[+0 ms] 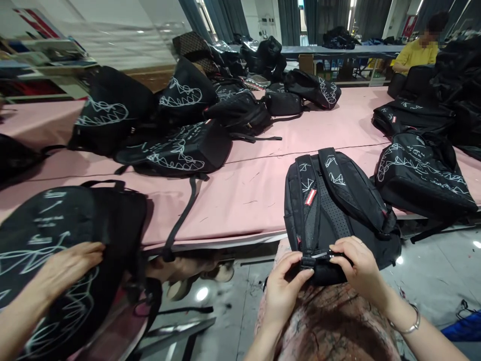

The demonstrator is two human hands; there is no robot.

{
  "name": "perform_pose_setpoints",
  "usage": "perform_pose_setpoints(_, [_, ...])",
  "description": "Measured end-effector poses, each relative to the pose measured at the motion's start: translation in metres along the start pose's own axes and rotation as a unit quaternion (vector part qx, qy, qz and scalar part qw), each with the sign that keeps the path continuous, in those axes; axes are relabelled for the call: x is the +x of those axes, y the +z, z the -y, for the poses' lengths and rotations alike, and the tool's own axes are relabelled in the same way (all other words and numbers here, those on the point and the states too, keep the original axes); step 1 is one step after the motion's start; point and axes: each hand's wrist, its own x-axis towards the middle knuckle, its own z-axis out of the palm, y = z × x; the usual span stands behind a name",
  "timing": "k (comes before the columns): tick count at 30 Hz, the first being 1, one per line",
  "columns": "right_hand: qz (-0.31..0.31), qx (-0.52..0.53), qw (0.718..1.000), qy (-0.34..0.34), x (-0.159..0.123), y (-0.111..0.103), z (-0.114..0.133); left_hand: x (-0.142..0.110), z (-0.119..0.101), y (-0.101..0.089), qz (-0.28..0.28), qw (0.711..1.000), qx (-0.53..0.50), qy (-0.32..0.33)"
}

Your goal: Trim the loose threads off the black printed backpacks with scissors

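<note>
A black backpack (353, 200) lies with its shoulder straps facing up at the near table edge, its lower end over my lap. My left hand (286, 283) is closed, pinching the lower end of a shoulder strap (308, 235) near the backpack's bottom. My right hand (355, 263) is closed around small thread snips (322, 254); their silver blades point left at the strap end between both hands. A red label (310, 197) shows on the strap.
At left, a co-worker's hand (75, 263) rests on another printed backpack (75, 215). More black backpacks (176, 148) lie across the pink table (248, 200), with others (421, 170) at right. A person in yellow (417, 52) is at the back right.
</note>
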Motion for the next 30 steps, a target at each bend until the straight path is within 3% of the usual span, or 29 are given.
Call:
perform_pose_setpoints(10, [-0.025, 0.008, 1.000, 0.006, 0.001, 0.005, -0.002, 0.000, 0.001, -0.001, -0.001, 1.000, -0.003, 0.002])
perform_pose_setpoints(21, [0.021, 0.025, 0.999, -0.018, 0.013, 0.011, 0.003, -0.001, -0.004, -0.001, 0.007, 1.000, 0.014, 0.000])
perform_pose_setpoints(25, [-0.022, 0.120, 0.988, 0.091, 0.014, 0.015, 0.003, -0.001, -0.004, -0.003, 0.013, 0.999, -0.035, -0.010])
perform_pose_setpoints(28, [-0.030, 0.250, 0.946, 0.206, 0.024, 0.025, 0.005, -0.002, -0.005, -0.001, 0.005, 0.997, -0.075, -0.011])
perform_pose_setpoints(30, [0.004, 0.328, 0.915, 0.237, 0.034, 0.036, 0.009, -0.004, -0.006, 0.003, 0.010, 0.997, -0.077, -0.014])
